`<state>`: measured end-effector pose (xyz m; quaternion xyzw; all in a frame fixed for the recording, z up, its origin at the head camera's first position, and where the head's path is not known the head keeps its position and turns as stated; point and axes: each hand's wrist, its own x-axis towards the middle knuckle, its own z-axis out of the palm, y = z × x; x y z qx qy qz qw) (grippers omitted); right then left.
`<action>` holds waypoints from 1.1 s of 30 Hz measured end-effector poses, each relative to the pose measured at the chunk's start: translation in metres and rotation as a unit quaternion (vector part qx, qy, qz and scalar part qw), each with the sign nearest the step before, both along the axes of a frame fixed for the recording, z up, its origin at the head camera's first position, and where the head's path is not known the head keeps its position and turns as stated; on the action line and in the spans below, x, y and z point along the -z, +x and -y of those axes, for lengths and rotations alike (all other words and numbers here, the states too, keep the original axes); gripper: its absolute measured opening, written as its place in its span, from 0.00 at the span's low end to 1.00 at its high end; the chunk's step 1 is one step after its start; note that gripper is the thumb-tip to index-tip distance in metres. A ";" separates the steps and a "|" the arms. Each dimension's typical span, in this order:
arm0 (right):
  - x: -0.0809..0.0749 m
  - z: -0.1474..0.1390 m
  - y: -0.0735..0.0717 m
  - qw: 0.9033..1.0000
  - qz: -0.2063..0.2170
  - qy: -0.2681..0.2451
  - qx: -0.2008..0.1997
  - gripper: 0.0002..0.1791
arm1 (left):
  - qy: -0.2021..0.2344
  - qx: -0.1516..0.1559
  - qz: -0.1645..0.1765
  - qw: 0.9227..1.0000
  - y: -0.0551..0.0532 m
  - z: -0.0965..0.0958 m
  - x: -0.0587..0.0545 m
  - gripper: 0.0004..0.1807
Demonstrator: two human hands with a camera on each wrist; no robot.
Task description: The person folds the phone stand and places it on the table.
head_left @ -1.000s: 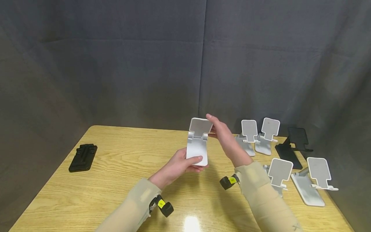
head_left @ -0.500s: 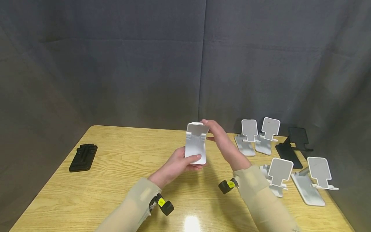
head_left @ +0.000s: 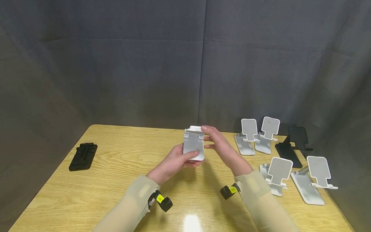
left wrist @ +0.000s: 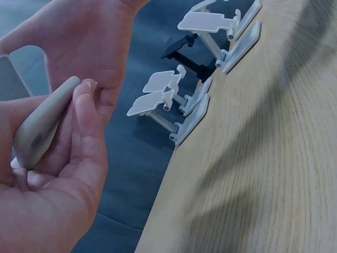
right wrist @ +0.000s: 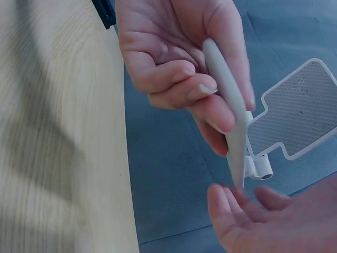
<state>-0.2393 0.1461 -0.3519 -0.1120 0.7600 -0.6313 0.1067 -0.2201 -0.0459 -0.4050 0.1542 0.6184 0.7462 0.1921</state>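
A white phone stand (head_left: 193,143) is held above the table by my left hand (head_left: 181,158), thumb across the front of its base and fingers behind. The left wrist view shows the base (left wrist: 42,126) edge-on in that grip. The stand's plate, with a grey textured pad (right wrist: 297,116) in the right wrist view, stands angled out from the base at the hinge. In the head view the plate is foreshortened to a thin strip. My right hand (head_left: 218,141) is at the stand's upper right, one fingertip on the plate's top edge, the other fingers extended beside the hinge.
Several unfolded white phone stands (head_left: 280,172) and a black one (head_left: 298,138) stand on the right of the wooden table (head_left: 130,148). A folded black phone stand (head_left: 83,157) lies at the left. A dark curtain (head_left: 145,80) hangs behind the table.
The plate has swung forward and down from facing me to nearly edge-on, with the right hand following its top edge. The left hand keeps its grip and has shifted slightly left.
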 end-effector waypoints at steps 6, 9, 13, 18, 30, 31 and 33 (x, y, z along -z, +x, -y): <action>0.003 -0.001 0.002 1.000 0.011 -0.020 -0.020 0.44 | 0.033 0.020 0.021 0.999 -0.001 0.002 -0.004 0.27; 0.005 -0.002 0.001 0.999 0.009 -0.027 -0.025 0.43 | 0.045 0.033 0.025 0.998 0.000 0.003 -0.005 0.32; 0.006 -0.003 0.001 0.999 0.006 -0.024 -0.025 0.42 | 0.062 0.044 0.030 0.997 0.001 0.005 -0.006 0.37; 0.008 -0.002 0.000 0.999 0.007 -0.024 -0.026 0.41 | 0.095 0.045 0.037 0.994 0.000 0.006 -0.006 0.48; 0.012 -0.003 0.002 0.999 0.002 -0.006 -0.040 0.40 | 0.080 0.033 0.028 0.996 -0.002 0.007 -0.007 0.48; 0.013 -0.003 0.002 0.999 0.001 -0.004 -0.041 0.40 | 0.076 0.032 0.027 0.996 -0.002 0.007 -0.007 0.48; 0.015 -0.004 0.001 0.999 0.001 -0.001 -0.043 0.40 | 0.071 0.030 0.027 0.997 -0.002 0.008 -0.008 0.46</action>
